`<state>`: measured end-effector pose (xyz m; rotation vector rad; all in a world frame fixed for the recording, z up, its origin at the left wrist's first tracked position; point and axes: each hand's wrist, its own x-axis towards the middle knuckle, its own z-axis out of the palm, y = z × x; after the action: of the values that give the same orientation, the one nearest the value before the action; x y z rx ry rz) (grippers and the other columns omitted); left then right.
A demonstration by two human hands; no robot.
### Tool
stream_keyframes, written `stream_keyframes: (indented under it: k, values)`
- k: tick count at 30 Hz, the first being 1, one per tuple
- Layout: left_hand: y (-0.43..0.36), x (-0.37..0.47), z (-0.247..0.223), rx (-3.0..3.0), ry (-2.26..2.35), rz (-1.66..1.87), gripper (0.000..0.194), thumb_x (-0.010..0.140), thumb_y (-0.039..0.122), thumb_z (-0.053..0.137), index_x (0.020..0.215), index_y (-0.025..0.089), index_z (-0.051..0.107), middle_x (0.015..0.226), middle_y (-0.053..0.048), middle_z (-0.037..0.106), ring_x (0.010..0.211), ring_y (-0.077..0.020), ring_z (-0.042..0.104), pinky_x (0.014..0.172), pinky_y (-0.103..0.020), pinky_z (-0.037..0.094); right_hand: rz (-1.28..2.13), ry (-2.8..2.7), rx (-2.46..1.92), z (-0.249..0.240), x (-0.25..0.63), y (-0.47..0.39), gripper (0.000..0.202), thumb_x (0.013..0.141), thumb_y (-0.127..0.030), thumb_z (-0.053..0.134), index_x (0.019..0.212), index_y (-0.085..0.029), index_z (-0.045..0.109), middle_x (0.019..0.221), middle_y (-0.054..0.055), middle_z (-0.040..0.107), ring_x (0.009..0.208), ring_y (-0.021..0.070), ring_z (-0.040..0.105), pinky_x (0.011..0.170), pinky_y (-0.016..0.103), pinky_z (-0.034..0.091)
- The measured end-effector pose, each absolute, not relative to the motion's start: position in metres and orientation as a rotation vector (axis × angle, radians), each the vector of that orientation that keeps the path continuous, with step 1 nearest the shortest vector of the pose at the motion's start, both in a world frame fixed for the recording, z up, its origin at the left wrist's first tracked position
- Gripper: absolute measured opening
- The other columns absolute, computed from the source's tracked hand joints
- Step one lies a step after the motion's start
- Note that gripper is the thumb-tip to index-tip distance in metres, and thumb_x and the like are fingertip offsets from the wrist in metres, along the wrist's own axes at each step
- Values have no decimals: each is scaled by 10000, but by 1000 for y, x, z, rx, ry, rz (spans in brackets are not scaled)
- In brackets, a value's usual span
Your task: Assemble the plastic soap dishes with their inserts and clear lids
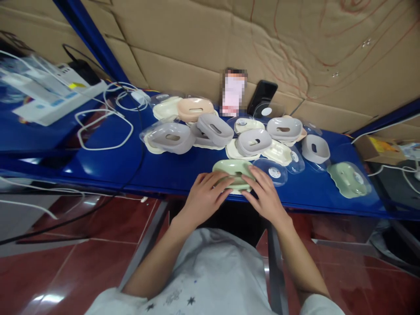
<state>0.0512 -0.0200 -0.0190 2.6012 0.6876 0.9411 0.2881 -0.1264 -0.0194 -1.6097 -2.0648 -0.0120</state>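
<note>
A green soap dish with a slot in its bottom lies at the table's front edge, right in front of me. My left hand grips it from the left, fingers bent over its near side. From the right, my right hand holds the same dish, its fingertips on the rim. Under it a pale edge shows, mostly hidden. Just behind are a grey soap dish on a cream base, a cream base and a transparent lid with a round sticker.
More grey soap dishes, a peach one and lids crowd the back of the blue table. A green base lies at right. Two phones lean on the cardboard. White cables and a power strip are at left.
</note>
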Motion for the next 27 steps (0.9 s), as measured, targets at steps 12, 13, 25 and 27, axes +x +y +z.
stream_keyframes:
  k: [12, 13, 25, 27]
  values:
    - [-7, 38, -40, 2549, 543, 913, 251, 1020, 197, 727, 1265, 252, 740, 1419, -79, 730, 1469, -310, 587, 1183, -537, 548, -147, -2176, -1604, -22, 282, -130, 376, 1060, -317, 675, 1421, -214, 671, 1469, 115, 701, 1472, 290, 588, 1266, 522, 473]
    - [-7, 38, -40, 2544, 534, 913, 252, 1021, 185, 722, 1264, 252, 740, 1424, -77, 728, 1476, -308, 582, 1189, -541, 547, -143, -2196, -1610, -22, 284, -132, 397, 1063, -318, 668, 1448, -221, 657, 1505, 113, 680, 1486, 287, 574, 1277, 523, 457]
    - [-14, 30, -42, 2124, 592, 1266, 141, 1018, 109, 713, 1103, 218, 743, 1249, -65, 783, 1261, -213, 746, 1120, -383, 616, -246, -1691, -1998, -32, 339, -173, 474, 1076, -385, 631, 1542, -295, 615, 1543, 108, 642, 1479, 327, 536, 1208, 573, 489]
    - [-16, 31, -44, 2099, 620, 1283, 180, 1045, 95, 657, 1144, 215, 748, 1235, -67, 788, 1228, -197, 754, 1104, -368, 615, -266, -1627, -1954, -31, 333, -173, 441, 1075, -359, 634, 1510, -285, 647, 1480, 118, 677, 1408, 310, 590, 1174, 546, 521]
